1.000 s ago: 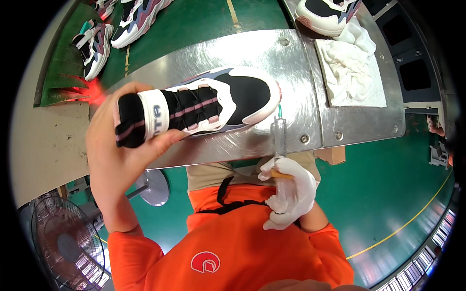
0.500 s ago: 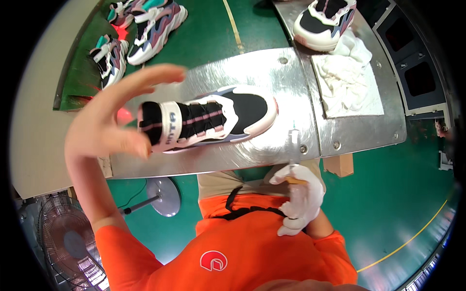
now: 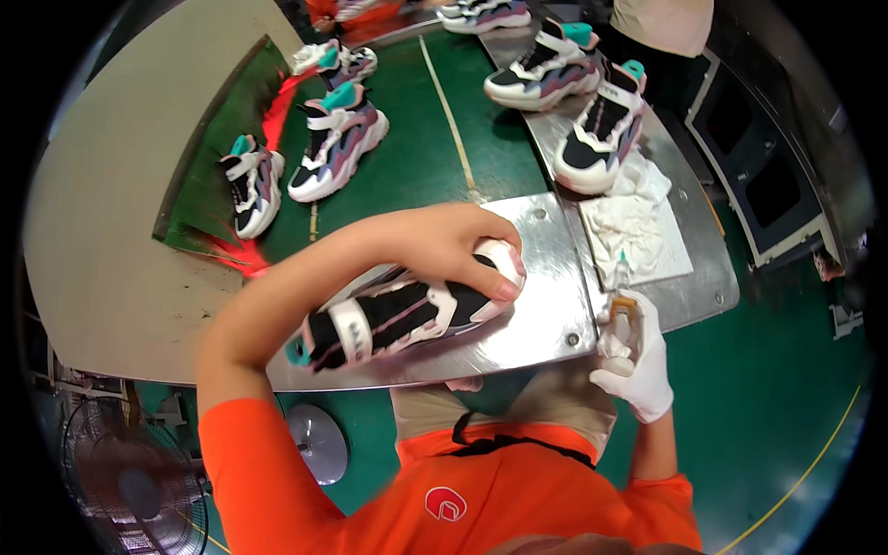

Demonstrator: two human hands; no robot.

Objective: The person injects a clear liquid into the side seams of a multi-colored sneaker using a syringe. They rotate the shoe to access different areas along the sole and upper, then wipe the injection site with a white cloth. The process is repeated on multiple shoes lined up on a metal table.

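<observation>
The left hand (image 3: 462,248), spread open by the heel a moment ago, now grasps the shoe (image 3: 398,316) over its toe, so the hold is at its front end, near the metal table's (image 3: 550,310) near edge. The gloved right hand (image 3: 645,370) has shifted rightward, gripping the syringe (image 3: 622,272) by the white cloth (image 3: 618,222). Fingers cover much of the toe; whether the sole touches metal is unclear.

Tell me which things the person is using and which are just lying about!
In use:
black-and-white, pink-trimmed shoe, gripped by the bare left hand
clear, green-tipped syringe, in the white-gloved right hand

Probably just lying about:
crumpled white cloth
round, wire-caged fan
teal-lined, multicoloured shoes on the green belt
</observation>
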